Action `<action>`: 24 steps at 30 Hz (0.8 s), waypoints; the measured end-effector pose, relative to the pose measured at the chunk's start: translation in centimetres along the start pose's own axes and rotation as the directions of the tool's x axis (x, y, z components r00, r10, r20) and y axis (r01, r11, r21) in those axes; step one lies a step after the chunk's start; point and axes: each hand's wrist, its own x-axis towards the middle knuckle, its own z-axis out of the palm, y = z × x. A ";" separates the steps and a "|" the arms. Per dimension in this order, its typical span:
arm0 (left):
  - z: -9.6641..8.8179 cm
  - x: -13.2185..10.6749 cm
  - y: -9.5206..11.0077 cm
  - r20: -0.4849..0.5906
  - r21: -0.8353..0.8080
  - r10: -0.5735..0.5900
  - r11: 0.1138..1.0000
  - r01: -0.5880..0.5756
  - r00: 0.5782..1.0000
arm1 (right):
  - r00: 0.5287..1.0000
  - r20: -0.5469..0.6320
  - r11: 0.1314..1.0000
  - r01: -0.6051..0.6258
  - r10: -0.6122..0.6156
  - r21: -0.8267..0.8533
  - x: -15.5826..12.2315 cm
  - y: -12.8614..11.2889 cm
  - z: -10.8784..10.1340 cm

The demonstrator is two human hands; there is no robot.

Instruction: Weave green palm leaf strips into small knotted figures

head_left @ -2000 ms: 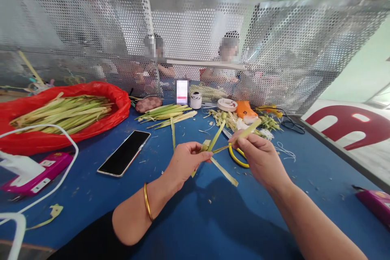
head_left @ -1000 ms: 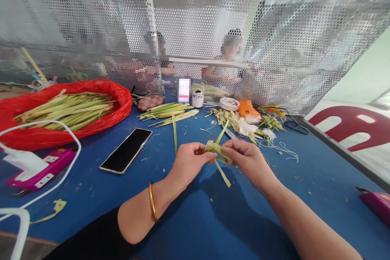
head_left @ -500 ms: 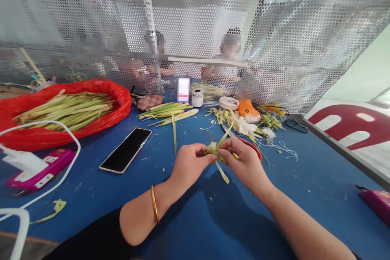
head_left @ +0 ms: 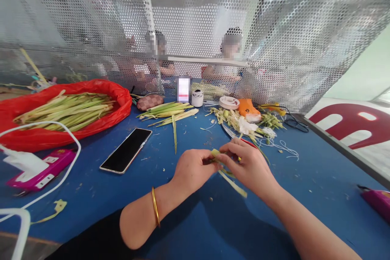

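My left hand (head_left: 193, 169) and my right hand (head_left: 248, 166) meet over the blue table (head_left: 183, 219), both pinched on a small folded piece of pale green leaf strip (head_left: 217, 155). One loose end of the strip (head_left: 234, 184) trails down and to the right below my right hand. A gold bangle (head_left: 155, 207) sits on my left wrist. Scissors with a red and yellow handle (head_left: 248, 143) lie just behind my right hand, mostly hidden by it.
A red bag of green leaf strips (head_left: 65, 109) lies at the far left, a black phone (head_left: 126, 150) nearer. More strips (head_left: 166, 111), trimmings (head_left: 240, 122), tape rolls (head_left: 196, 98) and an orange tool (head_left: 248, 110) line the perforated metal screen (head_left: 198, 36). People sit behind it.
My hands have come together and dropped slightly toward the table. The long strip ends that stood up have been folded in, and one end now trails to the lower right.
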 end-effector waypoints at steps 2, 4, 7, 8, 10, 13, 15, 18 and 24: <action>-0.1 -0.1 0.2 0.042 0.064 0.011 0.998 -0.013 0.999 | 0.995 0.065 0.989 -0.083 0.076 0.119 0.2 0.2 -0.2; -0.2 -0.2 0.4 0.095 0.110 0.010 0.994 -0.021 0.995 | 0.984 0.134 0.966 -0.148 0.121 0.210 0.4 0.4 -0.4; -0.2 -0.2 0.7 0.159 0.143 0.002 0.989 -0.025 0.987 | 0.962 0.234 0.933 -0.207 0.140 0.294 0.5 0.5 -0.8; -0.3 -0.2 0.7 0.173 0.145 0.006 0.989 -0.031 0.985 | 0.954 0.263 0.922 -0.223 0.141 0.315 0.5 0.5 -0.9; -0.3 -0.3 0.8 0.187 0.148 0.030 0.987 -0.059 0.982 | 0.948 0.283 0.903 -0.245 0.146 0.354 0.4 0.5 -1.0; -0.3 -0.4 0.8 0.190 0.192 0.098 0.972 -0.135 0.977 | 0.966 0.191 0.894 -0.235 0.173 0.382 0.3 0.3 -0.8; -0.2 -0.5 0.7 0.226 0.217 0.162 0.953 -0.211 0.961 | 0.978 0.099 0.897 -0.210 0.186 0.388 0.3 0.2 -0.4; 0.0 -0.6 0.7 0.339 0.188 0.211 0.940 -0.286 0.917 | 0.982 0.003 0.883 -0.170 0.188 0.438 0.3 0.0 0.0; -0.5 -0.4 0.9 0.391 0.079 0.131 0.981 -0.175 0.911 | 0.940 -0.182 0.750 -0.102 0.287 0.654 0.5 0.3 -0.4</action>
